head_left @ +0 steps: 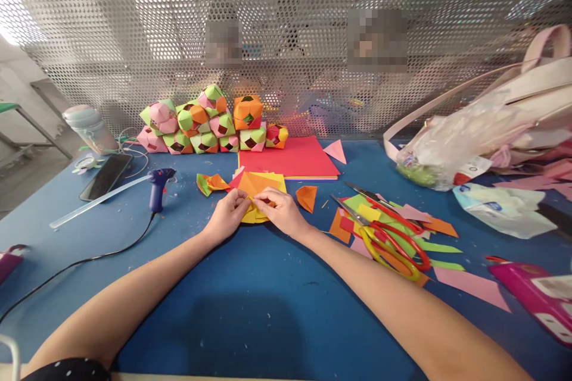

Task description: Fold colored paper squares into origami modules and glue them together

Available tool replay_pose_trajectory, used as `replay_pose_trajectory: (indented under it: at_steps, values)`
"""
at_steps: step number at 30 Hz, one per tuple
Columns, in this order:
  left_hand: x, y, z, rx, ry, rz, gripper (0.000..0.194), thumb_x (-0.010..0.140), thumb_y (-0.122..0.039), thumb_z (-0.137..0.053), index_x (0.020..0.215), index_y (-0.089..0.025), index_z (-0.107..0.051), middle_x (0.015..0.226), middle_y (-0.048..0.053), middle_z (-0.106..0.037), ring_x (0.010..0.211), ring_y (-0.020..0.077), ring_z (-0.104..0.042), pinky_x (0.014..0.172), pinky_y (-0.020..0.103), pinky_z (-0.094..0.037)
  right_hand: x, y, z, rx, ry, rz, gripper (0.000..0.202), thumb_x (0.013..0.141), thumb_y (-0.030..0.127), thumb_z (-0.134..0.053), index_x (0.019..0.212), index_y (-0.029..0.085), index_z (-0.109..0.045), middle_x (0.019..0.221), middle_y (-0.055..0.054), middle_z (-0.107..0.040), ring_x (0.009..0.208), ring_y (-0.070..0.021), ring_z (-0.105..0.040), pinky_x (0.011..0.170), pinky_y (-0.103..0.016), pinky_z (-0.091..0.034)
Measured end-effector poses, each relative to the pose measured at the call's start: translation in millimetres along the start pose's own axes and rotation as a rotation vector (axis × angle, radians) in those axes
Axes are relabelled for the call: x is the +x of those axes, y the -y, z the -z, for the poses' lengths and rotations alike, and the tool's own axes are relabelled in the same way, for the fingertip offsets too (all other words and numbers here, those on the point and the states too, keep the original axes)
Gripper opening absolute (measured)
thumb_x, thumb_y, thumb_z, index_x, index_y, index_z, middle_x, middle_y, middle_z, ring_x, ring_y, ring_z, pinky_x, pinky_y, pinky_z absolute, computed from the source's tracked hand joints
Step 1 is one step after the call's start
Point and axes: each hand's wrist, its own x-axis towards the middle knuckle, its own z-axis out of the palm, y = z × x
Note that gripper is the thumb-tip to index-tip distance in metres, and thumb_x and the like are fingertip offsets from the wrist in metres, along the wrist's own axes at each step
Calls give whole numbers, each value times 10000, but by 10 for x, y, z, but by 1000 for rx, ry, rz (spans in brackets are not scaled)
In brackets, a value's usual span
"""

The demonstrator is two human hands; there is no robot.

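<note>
Both of my hands meet over a small yellow folded paper (255, 214) in the middle of the blue table. My left hand (229, 211) pinches its left side, and my right hand (281, 209) pinches it from the right, fingertips nearly touching. Just beyond my fingers lie yellow and orange paper sheets (257, 181). To the left of them sits a folded green and orange paper piece (211, 183); an orange folded piece (307, 197) lies right of my right hand. Behind is a stack of coloured paper with a red sheet (286, 156) on top.
Folded paper balls (205, 141) are piled against a perforated metal screen (295, 24). A glue gun (157, 190), its cord and a phone (106, 177) lie left. Scissors (388, 244) rest on paper scraps at right, near a plastic bag (447, 149) and a magenta power strip (531, 292).
</note>
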Motion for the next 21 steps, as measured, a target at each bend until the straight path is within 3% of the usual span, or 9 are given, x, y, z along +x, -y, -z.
replay_pose_trajectory:
  at_steps: [7,13,17,21]
  values:
    - [-14,-45,-8,-5,24,4,141,842,-305,-509,787,-177,-481,538,-73,-371,488,78,-331,462,189,-254,-9,-2,0,-46,-13,20,206,889,299,-496,745,182,-586,709,-29,-571,635,-133,-531,615,-256,-437]
    - [-38,-116,-12,-18,51,2,177,847,-335,-505,894,-168,-543,544,-63,-421,505,89,-383,481,193,-288,-11,10,4,-66,-23,36,214,890,295,-483,734,186,-579,687,-30,-553,632,-143,-519,625,-271,-429]
    - [-35,-92,-13,-20,-4,3,184,838,-352,-517,837,-171,-552,593,-42,-472,538,95,-426,499,196,-313,-10,7,14,-53,-15,28,232,899,314,-470,742,187,-585,697,-26,-558,646,-140,-534,622,-259,-436]
    - [-7,-41,2,-29,-98,17,183,853,-355,-488,836,-176,-523,573,-56,-414,505,87,-386,474,196,-277,-2,-25,31,-40,-13,13,244,916,300,-439,763,182,-589,724,-25,-574,679,-136,-557,642,-246,-444]
